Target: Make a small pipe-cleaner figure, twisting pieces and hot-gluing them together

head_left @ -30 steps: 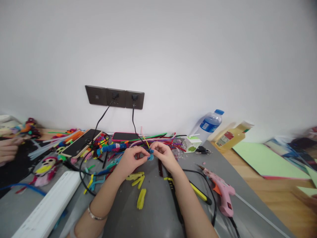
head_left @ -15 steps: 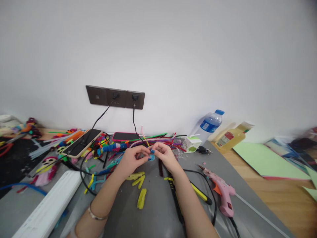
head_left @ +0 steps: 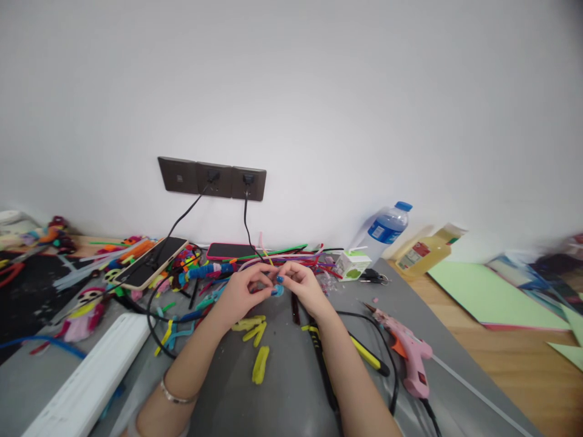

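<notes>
We have both hands close together above the grey table (head_left: 282,394), and a small light-blue piece (head_left: 279,291) sits right between their fingertips. Our left hand (head_left: 239,295) is drawn in narrow, thumb and finger pinching that piece at its left side. Our right hand (head_left: 304,288) is bent in just as narrowly, its thumb tip just above the piece — we cannot tell whether it grips it too, as the fingers hide the contact. Nearer us than the piece lie folded yellow strips (head_left: 260,365); to the right, beyond our right forearm, a pink glue gun (head_left: 412,358) rests on its side.
</notes>
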Demonstrator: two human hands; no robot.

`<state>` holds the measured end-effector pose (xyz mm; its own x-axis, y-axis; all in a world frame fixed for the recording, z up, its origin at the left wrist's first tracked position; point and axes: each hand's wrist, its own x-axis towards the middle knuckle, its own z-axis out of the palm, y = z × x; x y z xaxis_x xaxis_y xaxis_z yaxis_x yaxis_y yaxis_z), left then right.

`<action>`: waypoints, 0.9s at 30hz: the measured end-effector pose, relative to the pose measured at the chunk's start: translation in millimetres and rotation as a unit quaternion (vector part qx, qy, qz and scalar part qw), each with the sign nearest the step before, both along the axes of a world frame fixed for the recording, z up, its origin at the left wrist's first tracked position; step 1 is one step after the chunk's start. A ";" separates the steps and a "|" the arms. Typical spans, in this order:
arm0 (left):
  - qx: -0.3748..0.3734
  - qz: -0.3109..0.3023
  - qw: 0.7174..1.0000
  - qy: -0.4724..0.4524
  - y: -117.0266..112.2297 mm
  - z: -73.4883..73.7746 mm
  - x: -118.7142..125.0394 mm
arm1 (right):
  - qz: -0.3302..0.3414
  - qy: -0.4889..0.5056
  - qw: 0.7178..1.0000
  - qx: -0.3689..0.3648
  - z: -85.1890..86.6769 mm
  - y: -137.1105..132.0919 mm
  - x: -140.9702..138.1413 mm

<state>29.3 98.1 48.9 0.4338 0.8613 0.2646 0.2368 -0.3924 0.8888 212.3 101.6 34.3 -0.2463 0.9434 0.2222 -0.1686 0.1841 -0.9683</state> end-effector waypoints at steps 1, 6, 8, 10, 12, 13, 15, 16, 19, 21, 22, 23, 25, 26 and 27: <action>-0.002 0.000 1.000 0.000 -0.2 0.1 0.2 | 0.004 0.001 1.000 0.002 0.1 0.0 -0.4; -0.030 -0.013 0.999 -0.024 -2.0 -0.6 1.5 | 0.014 0.003 1.000 0.016 -0.2 -0.1 -1.7; -0.036 -0.016 0.999 -0.028 -2.1 -1.4 1.6 | 0.011 0.009 1.000 0.018 -0.8 0.1 -1.6; -0.034 -0.017 0.999 -0.022 -1.8 -1.6 1.4 | 0.012 0.014 1.000 0.017 -1.3 0.2 -1.2; -0.030 -0.016 0.999 -0.013 -1.5 -0.7 1.1 | 0.011 0.011 1.000 0.014 -1.4 0.3 -0.7; -0.028 -0.015 0.999 -0.010 -1.4 0.2 0.9 | 0.009 0.008 1.000 0.013 -1.3 0.3 -0.5; -0.027 -0.012 1.000 -0.008 -1.7 2.1 0.8 | 0.002 0.002 1.000 0.012 -0.9 0.2 -0.3; -0.027 -0.009 1.000 -0.008 -1.8 2.9 0.7 | -0.001 0.002 1.000 0.012 -0.8 0.2 -0.3; -0.026 -0.001 1.000 -0.010 -1.9 3.5 0.7 | -0.006 0.004 1.000 0.014 -0.7 0.1 -0.4; -0.023 0.002 1.000 -0.009 -1.4 2.3 0.4 | -0.008 0.003 1.000 0.014 -1.1 0.1 -0.2; -0.020 0.003 1.000 -0.008 -1.0 1.5 0.3 | -0.010 0.001 1.000 0.013 -1.3 0.2 -0.1; -0.018 0.003 1.000 -0.006 -0.7 0.7 0.2 | -0.011 0.000 1.000 0.012 -1.6 0.2 0.0; -0.013 0.004 1.000 -0.004 -0.2 -0.4 0.0 | -0.013 -0.002 1.000 0.011 -2.0 0.3 0.2; -0.013 0.004 1.000 -0.005 -0.1 -0.5 0.0 | -0.014 -0.001 1.000 0.012 -2.2 0.4 0.2; -0.014 0.004 1.000 -0.005 -0.2 -0.5 0.0 | -0.014 0.000 1.000 0.011 -2.3 0.5 0.1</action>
